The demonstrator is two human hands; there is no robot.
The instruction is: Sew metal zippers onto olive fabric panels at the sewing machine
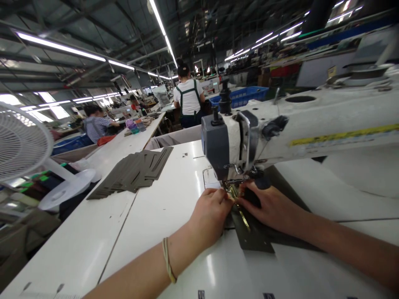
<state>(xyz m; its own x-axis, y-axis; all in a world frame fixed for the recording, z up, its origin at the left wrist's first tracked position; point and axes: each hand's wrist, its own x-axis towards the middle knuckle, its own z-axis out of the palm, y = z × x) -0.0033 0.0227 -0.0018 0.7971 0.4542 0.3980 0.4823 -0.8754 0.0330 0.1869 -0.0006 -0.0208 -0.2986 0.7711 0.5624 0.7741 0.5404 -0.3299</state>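
A dark olive fabric piece (254,238) lies under the needle area of a white and grey sewing machine (218,141). A gold zipper (245,220) runs along it toward the table's front edge. My left hand (212,214) is closed at the left side of the presser foot, its fingertips pinching the edge of the fabric and zipper. My right hand (272,207) rests on the fabric right of the foot, thumb and index finger closed around the work near the needle. The fingertips of both hands nearly meet, and the exact grip is partly hidden by the machine head.
Flat grey-olive pieces (134,172) are fanned out on the white table (162,216) at the left. A white fan (23,143) stands at the far left. Two people (188,97) work farther back, near a blue crate (243,96). The machine arm spans the right side.
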